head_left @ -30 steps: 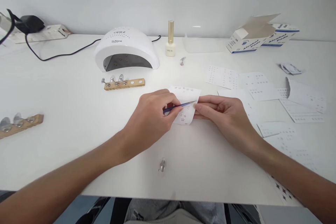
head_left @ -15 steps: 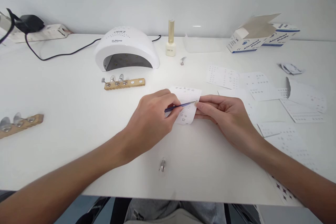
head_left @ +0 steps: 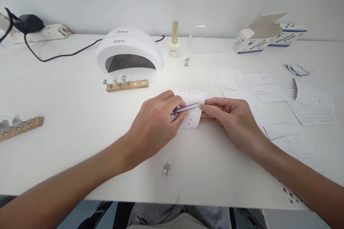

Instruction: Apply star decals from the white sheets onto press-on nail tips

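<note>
The left hand (head_left: 154,123) has slid a tiny bit toward the right hand (head_left: 233,118), and the tips of the blue tweezers (head_left: 188,107) now sit at the right edge of the sticker sheet (head_left: 192,121). The left hand's fingers are curled tight around the tweezers, and the right hand's fingers are pressed together on the sheet's edge, in the middle of the white bench (head_left: 80,114). Behind them are a wooden strip (head_left: 127,85), a white nail lamp (head_left: 129,50) and a polish bottle (head_left: 174,39), with more paper sheets (head_left: 264,87) lying to the right.
</note>
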`<state>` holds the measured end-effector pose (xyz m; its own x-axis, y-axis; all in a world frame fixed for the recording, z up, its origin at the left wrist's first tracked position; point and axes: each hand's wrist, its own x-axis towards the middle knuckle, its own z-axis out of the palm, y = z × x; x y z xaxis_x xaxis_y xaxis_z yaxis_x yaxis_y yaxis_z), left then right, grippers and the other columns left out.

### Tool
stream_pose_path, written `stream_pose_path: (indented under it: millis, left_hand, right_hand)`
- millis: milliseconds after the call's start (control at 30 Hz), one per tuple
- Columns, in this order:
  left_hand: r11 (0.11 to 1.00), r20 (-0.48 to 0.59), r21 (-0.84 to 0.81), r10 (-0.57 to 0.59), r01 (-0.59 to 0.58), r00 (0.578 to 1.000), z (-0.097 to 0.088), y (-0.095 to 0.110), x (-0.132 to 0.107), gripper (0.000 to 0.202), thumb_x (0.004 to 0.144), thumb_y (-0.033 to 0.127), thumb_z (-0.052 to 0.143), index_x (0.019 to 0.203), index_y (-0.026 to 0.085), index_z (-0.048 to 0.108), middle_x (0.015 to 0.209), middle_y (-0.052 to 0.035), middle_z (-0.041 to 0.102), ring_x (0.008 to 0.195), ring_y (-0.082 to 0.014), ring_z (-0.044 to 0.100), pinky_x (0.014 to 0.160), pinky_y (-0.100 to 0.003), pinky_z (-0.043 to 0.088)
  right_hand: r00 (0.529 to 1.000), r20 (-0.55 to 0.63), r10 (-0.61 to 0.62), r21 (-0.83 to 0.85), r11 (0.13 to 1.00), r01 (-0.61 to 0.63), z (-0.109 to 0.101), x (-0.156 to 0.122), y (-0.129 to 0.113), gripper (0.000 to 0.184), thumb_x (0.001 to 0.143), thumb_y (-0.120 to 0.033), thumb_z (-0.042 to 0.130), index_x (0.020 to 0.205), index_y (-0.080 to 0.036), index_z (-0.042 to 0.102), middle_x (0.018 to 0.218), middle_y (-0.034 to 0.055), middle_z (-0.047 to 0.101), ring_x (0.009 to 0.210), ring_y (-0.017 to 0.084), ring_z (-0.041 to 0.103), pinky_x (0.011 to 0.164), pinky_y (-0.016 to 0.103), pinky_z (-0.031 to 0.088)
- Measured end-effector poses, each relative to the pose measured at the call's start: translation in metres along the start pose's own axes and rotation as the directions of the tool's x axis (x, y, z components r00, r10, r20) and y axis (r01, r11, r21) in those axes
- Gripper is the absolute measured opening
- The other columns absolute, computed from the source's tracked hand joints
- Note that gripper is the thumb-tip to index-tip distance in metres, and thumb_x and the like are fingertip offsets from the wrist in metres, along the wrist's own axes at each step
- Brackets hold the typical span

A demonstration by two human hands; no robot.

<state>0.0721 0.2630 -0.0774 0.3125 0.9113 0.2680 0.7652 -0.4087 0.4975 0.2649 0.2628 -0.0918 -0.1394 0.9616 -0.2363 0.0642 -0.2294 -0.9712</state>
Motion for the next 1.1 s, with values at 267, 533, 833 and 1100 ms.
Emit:
stream_pose_path:
  millis: [267,533,833,1100]
  left_hand:
    - [0.999,-0.100,-0.026,-0.045,0.042,0.994,-0.013,-0.008,0.011,0.003,0.081,0.022,0.066,0.077,0.022,0.067,0.070,0.0030,0.062,0.059,-0.0096,0.049,0.055,-0.025,0.038]
    - [0.999,-0.099,-0.046,-0.015,0.010,0.995,-0.010,-0.010,0.013,0.004,0.080,0.021,0.067,0.076,0.021,0.066,0.071,0.0037,0.063,0.058,-0.0082,0.047,0.054,-0.024,0.038]
    - [0.997,-0.027,-0.083,0.003,-0.006,1.000,-0.006,-0.009,0.011,0.013,0.086,0.022,0.060,0.077,0.020,0.069,0.073,0.0022,0.066,0.062,-0.0086,0.053,0.055,-0.023,0.039]
    - [0.992,0.083,-0.122,-0.024,0.035,0.996,-0.001,-0.007,0.008,0.009,0.084,0.022,0.061,0.081,0.021,0.069,0.070,0.0049,0.066,0.059,-0.0057,0.052,0.052,-0.018,0.039]
  right_hand:
    - [0.999,0.050,0.015,0.060,0.998,-0.018,-0.003,0.002,0.001,0.018,0.081,-0.036,0.072,0.096,-0.029,0.077,0.099,0.0019,0.076,0.092,0.025,0.073,0.086,0.038,0.060]
    - [1.000,0.020,-0.011,0.046,0.999,0.010,-0.005,0.005,0.003,0.019,0.080,-0.041,0.072,0.090,-0.025,0.077,0.092,0.0035,0.076,0.085,0.023,0.072,0.084,0.037,0.059]
    - [1.000,0.006,-0.009,0.042,0.999,0.009,-0.010,0.008,0.006,0.019,0.082,-0.035,0.071,0.098,-0.027,0.077,0.096,0.0042,0.076,0.087,0.023,0.072,0.081,0.038,0.060]
    - [0.997,0.073,0.004,0.064,0.998,-0.008,-0.012,0.009,0.001,0.043,0.077,-0.017,0.074,0.118,-0.031,0.069,0.103,0.0027,0.076,0.091,0.023,0.073,0.082,0.038,0.060]
